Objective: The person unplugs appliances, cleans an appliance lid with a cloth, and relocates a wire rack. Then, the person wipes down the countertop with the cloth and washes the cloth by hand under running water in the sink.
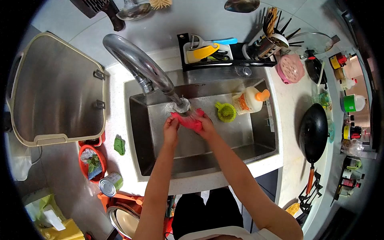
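Your head-worn camera looks forward and steeply down into the sink (190,148) from above its near edge, close enough to frame the whole basin, with the pink cloth (191,122) between your left hand (171,129) and right hand (207,125) near mid-view. The single wide, curved view reaches the wall (180,20) beyond the sink, the wok (314,132) to its right, the tin can (111,184) to its left and your own legs (208,212) on its near side.

Both forearms extended forward, hands (187,127) close together, fingers seemingly pinched.
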